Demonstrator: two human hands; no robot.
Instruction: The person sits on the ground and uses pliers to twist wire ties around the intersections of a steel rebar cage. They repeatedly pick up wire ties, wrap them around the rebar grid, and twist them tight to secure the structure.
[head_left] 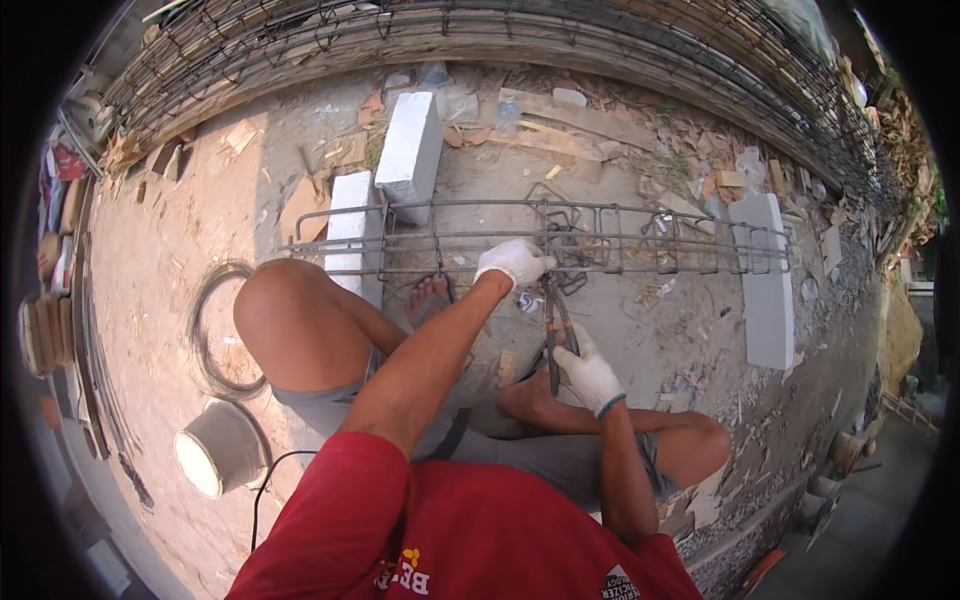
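Note:
A long steel rebar cage (640, 240) lies across white concrete blocks in front of me. My left hand (512, 262), in a white glove, grips the near bar of the cage at its middle. My right hand (588, 375), also gloved, is closed on the handles of a pair of pincers (553, 330) whose head points up at the cage beside my left hand. I squat with bare knees on either side of my arms.
White blocks (412, 150) (768, 280) support the cage. A coil of tie wire (222, 330) and a grey bucket (218, 447) lie at my left. A longer rebar cage (600, 40) runs along the back. Rubble and wood scraps litter the ground.

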